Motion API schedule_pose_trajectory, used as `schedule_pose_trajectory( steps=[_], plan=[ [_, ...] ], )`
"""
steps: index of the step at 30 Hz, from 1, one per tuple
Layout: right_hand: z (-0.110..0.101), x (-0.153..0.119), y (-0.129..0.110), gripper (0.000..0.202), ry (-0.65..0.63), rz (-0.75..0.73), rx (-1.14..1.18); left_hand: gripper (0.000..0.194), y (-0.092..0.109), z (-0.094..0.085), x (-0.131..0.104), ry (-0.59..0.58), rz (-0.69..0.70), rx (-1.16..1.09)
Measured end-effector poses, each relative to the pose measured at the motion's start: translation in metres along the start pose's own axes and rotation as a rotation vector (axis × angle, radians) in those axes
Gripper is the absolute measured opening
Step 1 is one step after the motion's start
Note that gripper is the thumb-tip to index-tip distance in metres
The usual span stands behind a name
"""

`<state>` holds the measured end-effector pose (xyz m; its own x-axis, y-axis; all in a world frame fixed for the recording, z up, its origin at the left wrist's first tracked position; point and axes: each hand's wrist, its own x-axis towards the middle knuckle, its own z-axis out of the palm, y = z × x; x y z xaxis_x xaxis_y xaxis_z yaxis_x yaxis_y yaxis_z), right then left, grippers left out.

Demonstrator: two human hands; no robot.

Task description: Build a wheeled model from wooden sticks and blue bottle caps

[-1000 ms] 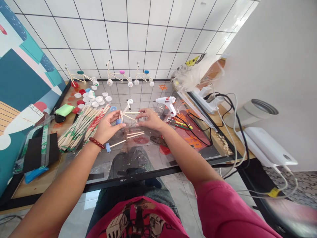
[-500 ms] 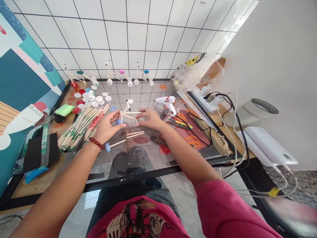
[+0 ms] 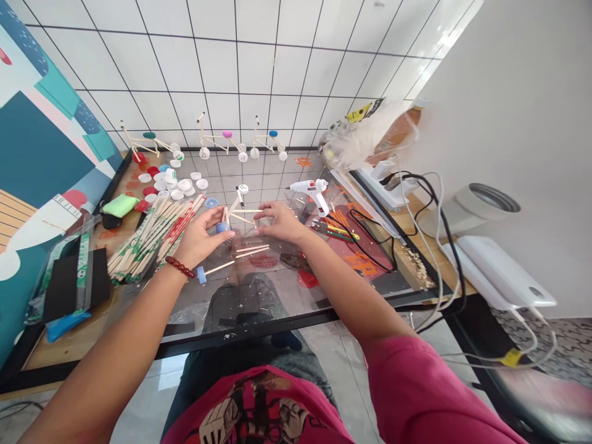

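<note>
Between my hands is a small stick tricycle frame (image 3: 243, 218), made of thin wooden sticks. My left hand (image 3: 203, 233) pinches its left end, thumb and fingers about a blue bottle cap (image 3: 222, 227) and an upright stick. At the right end, the fingertips of my right hand (image 3: 279, 222) close on the stick ends. A white cap (image 3: 243, 189) and a black-tipped stick (image 3: 239, 196) show at the frame's far side. Nearer me lie two loose sticks (image 3: 252, 251) and a stick with a light-blue piece (image 3: 201, 275) at one end.
A white glue gun (image 3: 312, 190) lies right of my hands, near pliers (image 3: 295, 261) and a cutter (image 3: 340, 232). Leftward are a pile of wooden sticks (image 3: 152, 237) and loose bottle caps (image 3: 178, 185). Finished-looking stick tricycles (image 3: 217, 140) stand along the wall. Cables (image 3: 430, 197) cross the right side.
</note>
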<state>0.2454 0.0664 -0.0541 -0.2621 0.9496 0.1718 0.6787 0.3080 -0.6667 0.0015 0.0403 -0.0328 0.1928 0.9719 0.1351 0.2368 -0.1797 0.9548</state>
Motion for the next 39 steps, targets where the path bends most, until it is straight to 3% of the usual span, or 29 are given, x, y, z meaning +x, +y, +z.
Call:
schedule_pose_trajectory(
  steps=[9, 19, 27, 39],
  plan=[
    [0.000, -0.002, -0.001, 0.029, 0.004, 0.005, 0.016, 0.075, -0.005, 0.002, 0.000, 0.016, 0.023, 0.020],
    [-0.005, -0.001, 0.000, 0.042, -0.023, -0.002, 0.016, 0.079, -0.003, -0.002, 0.000, 0.004, 0.040, 0.078],
    [-0.002, 0.001, 0.007, 0.030, -0.028, -0.044, -0.024, 0.083, -0.004, -0.003, 0.000, 0.004, 0.020, 0.069],
    [-0.006, -0.002, -0.003, 0.031, -0.048, -0.004, -0.037, 0.081, -0.001, -0.003, -0.001, 0.000, 0.014, 0.099]
  ],
)
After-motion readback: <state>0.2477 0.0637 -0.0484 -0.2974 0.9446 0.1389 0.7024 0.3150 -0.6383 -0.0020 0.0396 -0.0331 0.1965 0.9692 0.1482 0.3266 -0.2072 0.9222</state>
